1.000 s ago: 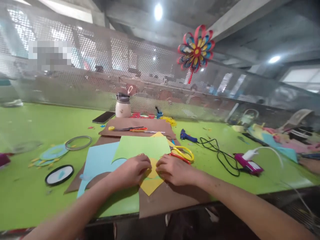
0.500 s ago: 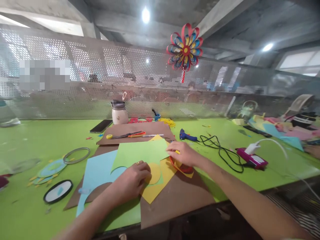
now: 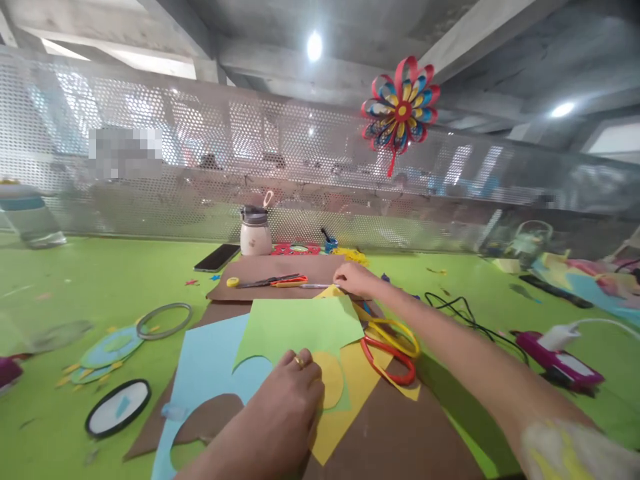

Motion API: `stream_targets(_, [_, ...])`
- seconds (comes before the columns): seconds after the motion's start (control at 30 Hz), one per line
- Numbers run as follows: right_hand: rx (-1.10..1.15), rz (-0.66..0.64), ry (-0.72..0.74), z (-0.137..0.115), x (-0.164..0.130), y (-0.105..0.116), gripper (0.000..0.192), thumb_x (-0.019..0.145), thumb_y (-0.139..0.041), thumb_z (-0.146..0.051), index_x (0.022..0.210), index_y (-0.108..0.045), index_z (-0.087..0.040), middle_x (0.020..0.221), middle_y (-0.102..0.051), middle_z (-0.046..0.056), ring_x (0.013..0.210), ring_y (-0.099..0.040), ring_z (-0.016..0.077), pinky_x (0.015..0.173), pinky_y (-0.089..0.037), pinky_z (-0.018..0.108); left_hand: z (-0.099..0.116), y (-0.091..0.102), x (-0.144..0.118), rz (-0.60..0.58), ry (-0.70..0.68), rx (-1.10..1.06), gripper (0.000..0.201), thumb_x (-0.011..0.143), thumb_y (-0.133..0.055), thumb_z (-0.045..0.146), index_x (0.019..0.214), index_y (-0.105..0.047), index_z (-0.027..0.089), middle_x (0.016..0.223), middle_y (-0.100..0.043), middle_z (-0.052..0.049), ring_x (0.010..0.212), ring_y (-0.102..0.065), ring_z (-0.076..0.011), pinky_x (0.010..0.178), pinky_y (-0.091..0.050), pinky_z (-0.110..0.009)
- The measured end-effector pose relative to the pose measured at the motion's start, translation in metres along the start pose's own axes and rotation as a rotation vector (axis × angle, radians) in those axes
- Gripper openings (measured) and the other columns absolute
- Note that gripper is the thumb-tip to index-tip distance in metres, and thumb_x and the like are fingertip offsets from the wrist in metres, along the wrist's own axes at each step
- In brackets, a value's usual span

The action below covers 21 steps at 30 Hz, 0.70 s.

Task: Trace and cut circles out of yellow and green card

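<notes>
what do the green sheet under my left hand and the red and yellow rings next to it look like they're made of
Green sheet: thin matte craft paper or foam sheet, judging by its flat lie and cleanly cut curved notch. Red ring and yellow ring: probably glossy plastic; they keep thin smooth loops and catch light.

Your left hand (image 3: 287, 407) covers part of the yellow circle (image 3: 327, 379) and green sheet (image 3: 300, 327), your right hand (image 3: 353, 279) hides the pen's (image 3: 313, 286) tip, and the blue sheet (image 3: 205, 373) runs off the bottom edge.
</notes>
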State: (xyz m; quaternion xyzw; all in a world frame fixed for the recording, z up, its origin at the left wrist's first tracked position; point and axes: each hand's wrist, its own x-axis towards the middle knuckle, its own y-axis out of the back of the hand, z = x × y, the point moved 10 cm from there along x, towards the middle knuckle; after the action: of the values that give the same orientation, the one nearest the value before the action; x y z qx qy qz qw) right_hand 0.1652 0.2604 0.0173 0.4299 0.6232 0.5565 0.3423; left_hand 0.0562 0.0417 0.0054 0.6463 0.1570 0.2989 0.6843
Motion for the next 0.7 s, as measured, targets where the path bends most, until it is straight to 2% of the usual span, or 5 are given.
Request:
stream_targets(0.17, [-0.019,-0.111,0.058,-0.042,0.053,-0.013,0.029,0.094,-0.059,-0.029,0.12,-0.059,-0.017,0.122,-0.061,0.009,0.1,-0.063,0.0237,0.083,-0.055,0.042,-0.001,-0.002,-0.001,-0.016,-0.008,-0.043,0.015,0.086,-0.047,0.012,0.075,-0.054,0.02,0.083,-0.058,-0.007,0.081,-0.049,-0.0225,0.076,-0.04,-0.037])
stream_targets(0.33, [0.052,-0.117,0.114,-0.049,0.055,-0.008,0.025,0.094,-0.058,-0.029,0.117,-0.061,-0.019,0.122,-0.061,0.008,0.1,-0.063,0.0231,0.083,-0.055,0.04,-0.002,-0.001,0.0,-0.006,-0.018,-0.094,0.015,0.081,-0.05,0.008,0.072,-0.052,0.02,0.081,-0.057,-0.007,0.078,-0.05,-0.0224,0.074,-0.041,-0.036])
stream_targets(0.47, [0.217,0.082,0.138,-0.026,0.029,0.044,0.023,0.093,-0.06,-0.028,0.112,-0.061,-0.015,0.113,-0.064,0.007,0.095,-0.065,0.0217,0.081,-0.055,0.042,-0.002,0.001,0.003,0.014,-0.025,-0.137,0.02,0.078,-0.049,0.003,0.068,-0.051,0.02,0.078,-0.058,-0.006,0.076,-0.052,-0.0209,0.078,-0.042,-0.037])
stream_targets(0.57, [0.409,0.248,0.133,-0.007,-0.011,0.086,0.02,0.091,-0.057,-0.017,0.109,-0.062,-0.012,0.082,-0.067,0.004,0.079,-0.066,0.0179,0.079,-0.054,0.037,-0.004,0.002,0.005,0.016,-0.019,-0.166,0.021,0.077,-0.049,0.003,0.066,-0.05,0.02,0.077,-0.058,-0.006,0.075,-0.052,-0.02,0.078,-0.042,-0.036])
stream_targets(0.7, [0.71,0.301,0.149,0.002,-0.082,0.1,0.046,0.087,-0.056,-0.017,0.132,-0.051,-0.022,0.063,-0.063,-0.004,0.056,-0.06,0.0123,0.059,-0.053,0.027,-0.006,0.002,0.006,0.02,-0.029,-0.172,0.021,0.077,-0.048,0.002,0.066,-0.053,0.019,0.079,-0.059,-0.006,0.078,-0.053,-0.0207,0.078,-0.042,-0.035])
